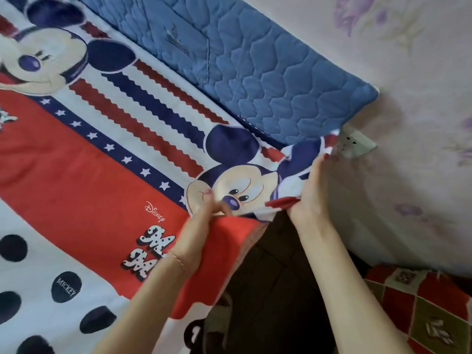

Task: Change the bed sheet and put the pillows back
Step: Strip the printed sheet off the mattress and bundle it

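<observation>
A bright cartoon sheet (97,175) covers most of the left side of the frame. It has red, white and blue stripes, stars and big dots. Near the middle, the left hand (201,221) pinches the sheet's edge, with fingers curled on the cloth. Just to its right, the right hand (311,190) grips the sheet's corner and holds it up. A blue quilted pad (268,72) leans on the wall (421,98) at the upper right. A wall socket (357,143) sits just under the pad's corner.

Both hands — left (201,218), right (310,192) — grip sheet (102,180) edge.
</observation>
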